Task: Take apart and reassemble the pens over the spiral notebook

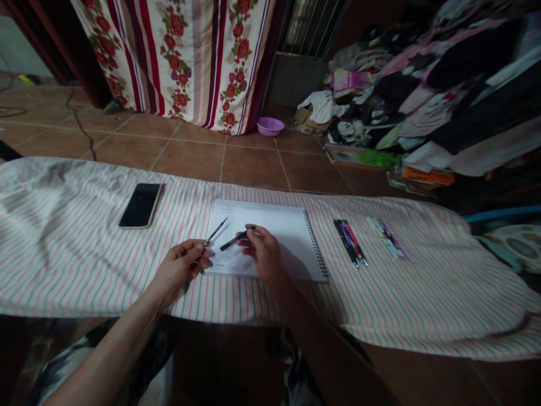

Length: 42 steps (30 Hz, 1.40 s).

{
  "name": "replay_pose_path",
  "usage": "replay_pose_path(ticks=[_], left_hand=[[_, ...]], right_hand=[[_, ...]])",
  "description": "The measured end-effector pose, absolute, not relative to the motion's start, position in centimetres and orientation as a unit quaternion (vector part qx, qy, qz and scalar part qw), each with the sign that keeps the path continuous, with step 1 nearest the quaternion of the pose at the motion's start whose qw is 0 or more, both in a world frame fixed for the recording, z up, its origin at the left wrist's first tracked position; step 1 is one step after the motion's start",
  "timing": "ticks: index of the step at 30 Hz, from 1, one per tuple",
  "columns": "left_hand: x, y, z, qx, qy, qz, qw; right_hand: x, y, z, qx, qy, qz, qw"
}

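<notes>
Over the left part of a spiral notebook (279,225), my left hand (186,260) pinches a slim dark pen refill (217,230), its fine tip pointing up and to the right. My right hand (262,248) grips a black pen barrel (232,241) between thumb and fingers, tilted with its lower end toward the left. The two pieces are close together but apart. White paper with faint print shows beneath both hands, and the coil binding runs down the notebook's right side.
A phone (141,206) with a dark screen lies on the striped cloth (84,254) at left. Two groups of pens, dark ones (350,242) and pale ones (389,238), lie right of the notebook. Beyond are a purple basin (270,127), a floral curtain (177,56) and piled clothes (406,90).
</notes>
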<state>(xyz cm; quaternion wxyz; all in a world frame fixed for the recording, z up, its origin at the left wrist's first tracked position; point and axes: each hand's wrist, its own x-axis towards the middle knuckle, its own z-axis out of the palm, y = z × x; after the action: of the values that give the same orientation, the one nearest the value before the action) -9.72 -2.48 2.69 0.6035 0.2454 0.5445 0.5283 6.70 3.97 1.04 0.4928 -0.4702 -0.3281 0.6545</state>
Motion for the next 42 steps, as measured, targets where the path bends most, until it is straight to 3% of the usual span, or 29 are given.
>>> replay_pose_path(ticks=[22, 29, 42], left_hand=[[-8.7, -2.1, 3.1, 0.179, 0.554, 0.499, 0.642], [-10.4, -1.6, 3.0, 0.061, 0.516, 0.591, 0.617], [-11.4, -1.6, 4.3, -0.026, 0.449, 0.624, 0.639]], right_hand=[[5.7, 3.1, 0.5, -0.428, -0.372, 0.679, 0.465], [5.1, 3.5, 0.7, -0.478, -0.433, 0.591, 0.484], [2.7, 1.8, 0.5, -0.396, -0.712, 0.462, 0.35]])
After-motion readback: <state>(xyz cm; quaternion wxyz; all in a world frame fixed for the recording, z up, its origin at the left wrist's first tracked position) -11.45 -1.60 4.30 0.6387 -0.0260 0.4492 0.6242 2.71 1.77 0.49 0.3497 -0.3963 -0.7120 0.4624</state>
